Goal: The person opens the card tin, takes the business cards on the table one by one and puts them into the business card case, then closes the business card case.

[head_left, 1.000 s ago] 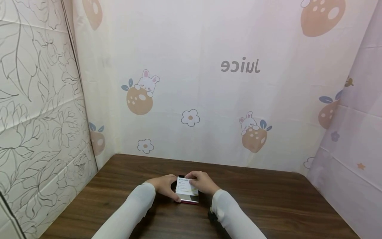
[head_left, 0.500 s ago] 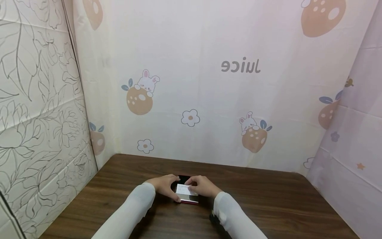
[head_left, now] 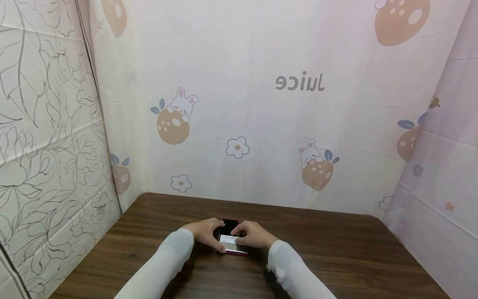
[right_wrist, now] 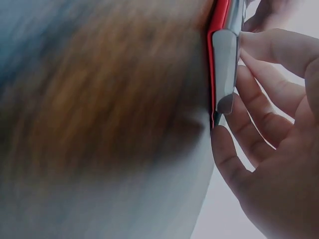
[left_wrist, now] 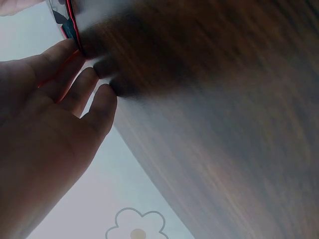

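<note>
On the table in the head view lies a slim card case (head_left: pixel 231 247) with a silver front part, a black inside and red edges. A white business card (head_left: pixel 228 239) with small print lies partly in it, its near part hidden under the silver part. My left hand (head_left: pixel 205 232) grips the case's left side, thumb at the near corner and fingers at the far end. My right hand (head_left: pixel 255 235) holds the card with bent thumb and index finger. In the right wrist view the case (right_wrist: pixel 226 69) shows edge-on beside the fingers of that hand.
The brown wooden table (head_left: pixel 336 253) reaches back to a printed curtain (head_left: pixel 239 104). A white panel with line-drawn flowers (head_left: pixel 48 158) borders the left, and a pale curtain (head_left: pixel 444 178) the right. A dark object (head_left: pixel 272 282) shows under the right sleeve.
The right hand has moved nearer to me, sliding the card under the silver part. More black inside shows at the far end. The left hand has kept its grip on the case.
</note>
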Demonstrator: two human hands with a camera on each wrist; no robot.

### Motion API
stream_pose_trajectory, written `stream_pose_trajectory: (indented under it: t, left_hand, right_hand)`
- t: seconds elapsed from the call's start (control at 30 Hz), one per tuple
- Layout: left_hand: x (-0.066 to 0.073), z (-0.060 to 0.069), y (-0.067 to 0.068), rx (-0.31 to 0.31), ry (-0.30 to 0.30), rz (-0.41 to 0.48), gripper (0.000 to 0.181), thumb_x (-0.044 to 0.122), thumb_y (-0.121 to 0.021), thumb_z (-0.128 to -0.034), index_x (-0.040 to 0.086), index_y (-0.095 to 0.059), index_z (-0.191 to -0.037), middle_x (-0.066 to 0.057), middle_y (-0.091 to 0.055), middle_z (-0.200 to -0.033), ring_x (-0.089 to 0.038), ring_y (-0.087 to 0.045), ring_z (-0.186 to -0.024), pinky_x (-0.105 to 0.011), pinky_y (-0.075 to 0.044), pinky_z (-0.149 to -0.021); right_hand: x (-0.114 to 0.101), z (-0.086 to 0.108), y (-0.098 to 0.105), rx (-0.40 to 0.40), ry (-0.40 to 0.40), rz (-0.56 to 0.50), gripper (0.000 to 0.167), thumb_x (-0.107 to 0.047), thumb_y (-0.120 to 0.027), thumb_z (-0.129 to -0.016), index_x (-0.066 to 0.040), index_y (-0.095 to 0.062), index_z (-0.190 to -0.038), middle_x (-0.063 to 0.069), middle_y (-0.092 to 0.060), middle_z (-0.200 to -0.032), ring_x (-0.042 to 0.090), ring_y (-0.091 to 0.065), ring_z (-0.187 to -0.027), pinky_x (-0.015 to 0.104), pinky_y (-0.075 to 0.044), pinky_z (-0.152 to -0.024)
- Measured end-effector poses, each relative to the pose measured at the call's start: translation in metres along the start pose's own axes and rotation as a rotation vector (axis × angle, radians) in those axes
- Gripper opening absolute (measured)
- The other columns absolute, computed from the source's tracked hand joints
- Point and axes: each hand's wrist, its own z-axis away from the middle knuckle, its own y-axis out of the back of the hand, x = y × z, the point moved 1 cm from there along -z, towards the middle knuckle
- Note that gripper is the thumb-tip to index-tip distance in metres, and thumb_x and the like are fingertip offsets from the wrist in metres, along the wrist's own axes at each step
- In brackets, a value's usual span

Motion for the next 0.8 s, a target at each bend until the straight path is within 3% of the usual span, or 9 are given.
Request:
stream_pose_trajectory:
  t: [0.4, 0.67, 0.8]
  left_hand:
    - [-0.003, -0.001, 0.0, -0.005, 0.013, -0.011, 0.093, 0.057, -0.08, -0.0708, 0.01, -0.05, -0.146, -0.008, -0.046, -0.147, -0.024, -0.045, -0.133, -0.046, -0.038, -0.108]
    - [-0.003, -0.002, -0.003, -0.002, 0.024, -0.015, 0.093, 0.058, -0.079, -0.0704, 0.011, -0.05, -0.146, -0.008, -0.046, -0.148, -0.025, -0.045, -0.132, -0.047, -0.038, -0.108]
    - [-0.005, -0.002, -0.005, 0.006, 0.024, -0.019, 0.093, 0.058, -0.079, -0.0699, 0.011, -0.051, -0.146, -0.007, -0.046, -0.148, -0.024, -0.045, -0.133, -0.046, -0.038, -0.108]
  right_hand:
    - [0.016, 0.018, 0.007, 0.022, -0.032, 0.013, 0.023, -0.024, -0.076, -0.09, -0.01, -0.073, -0.109, -0.003, -0.063, -0.102, 0.015, -0.059, -0.093, 0.041, -0.052, -0.085]
    - [0.015, 0.03, 0.012, -0.026, -0.06, 0.048, 0.046, -0.041, -0.084, -0.081, -0.011, -0.068, -0.113, -0.003, -0.06, -0.104, 0.014, -0.057, -0.095, 0.04, -0.051, -0.087]
    - [0.014, 0.033, 0.012, -0.037, -0.057, 0.066, 0.055, -0.042, -0.086, -0.077, -0.008, -0.066, -0.116, -0.002, -0.06, -0.105, 0.014, -0.057, -0.096, 0.04, -0.051, -0.088]
